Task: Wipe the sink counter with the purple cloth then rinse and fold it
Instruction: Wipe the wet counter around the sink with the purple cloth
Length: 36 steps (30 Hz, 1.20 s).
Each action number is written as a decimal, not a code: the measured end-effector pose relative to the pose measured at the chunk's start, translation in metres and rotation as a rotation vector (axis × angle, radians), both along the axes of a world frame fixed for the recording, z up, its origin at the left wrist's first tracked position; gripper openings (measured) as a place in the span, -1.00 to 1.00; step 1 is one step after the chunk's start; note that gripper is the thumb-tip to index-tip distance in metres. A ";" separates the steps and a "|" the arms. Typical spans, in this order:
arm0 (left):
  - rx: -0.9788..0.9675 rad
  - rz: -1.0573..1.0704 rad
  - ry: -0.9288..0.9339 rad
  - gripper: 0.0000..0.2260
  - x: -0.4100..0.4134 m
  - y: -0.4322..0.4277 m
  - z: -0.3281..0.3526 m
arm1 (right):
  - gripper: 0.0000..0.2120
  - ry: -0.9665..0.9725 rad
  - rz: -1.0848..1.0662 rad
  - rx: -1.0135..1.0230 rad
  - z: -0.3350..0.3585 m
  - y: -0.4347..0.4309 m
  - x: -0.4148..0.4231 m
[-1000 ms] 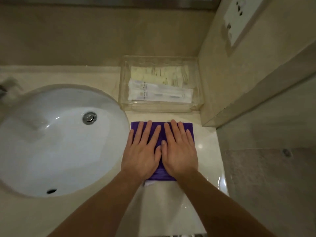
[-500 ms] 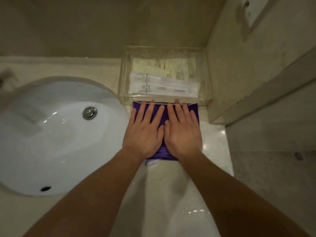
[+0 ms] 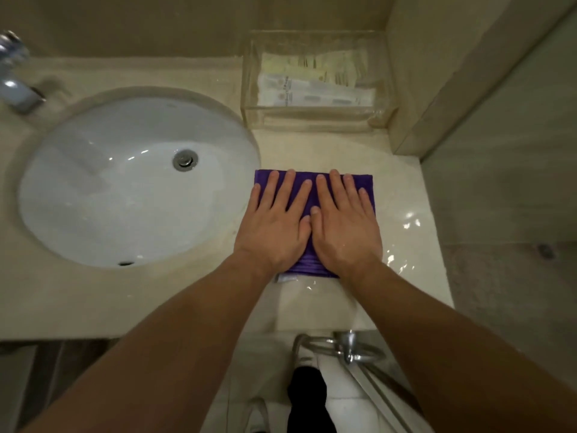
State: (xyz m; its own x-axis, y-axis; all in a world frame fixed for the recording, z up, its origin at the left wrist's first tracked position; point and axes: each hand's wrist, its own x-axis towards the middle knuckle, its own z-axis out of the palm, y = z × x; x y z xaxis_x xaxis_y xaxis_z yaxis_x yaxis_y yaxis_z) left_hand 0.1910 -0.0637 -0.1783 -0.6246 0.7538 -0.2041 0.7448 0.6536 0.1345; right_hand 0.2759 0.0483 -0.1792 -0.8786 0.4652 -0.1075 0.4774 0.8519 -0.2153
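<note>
Upper right, a clear box [image 3: 312, 120] holds white sachets [image 3: 315, 96]. Left hand [image 3: 274, 228] and right hand [image 3: 346, 228] press flat-fingered on the purple cloth [image 3: 307, 260], now drawn back from the box.

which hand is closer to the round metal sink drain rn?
Left. The left hand presses the half of the purple cloth nearer the round metal drain; the right hand presses the farther half.

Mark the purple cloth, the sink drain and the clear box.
purple cloth [image 3: 307, 264]: head view, uncovered strip at its near edge.
sink drain [image 3: 185, 160]: head view, centre of the metal stopper.
clear box [image 3: 312, 117]: head view, its front wall.
</note>
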 end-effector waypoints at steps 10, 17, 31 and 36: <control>0.032 -0.030 0.012 -0.46 0.060 -0.065 -0.003 | -0.46 0.008 -0.032 0.001 -0.001 -0.067 0.063; 0.019 -0.016 0.018 -0.44 0.091 -0.086 -0.002 | -0.41 -0.031 0.010 0.028 0.002 -0.089 0.093; 0.021 0.026 0.027 -0.39 0.078 0.005 -0.004 | -0.45 -0.026 0.031 -0.023 0.002 0.004 0.077; 0.018 0.014 0.047 -0.35 0.050 0.059 -0.006 | -0.45 -0.004 0.015 -0.007 0.001 0.056 0.051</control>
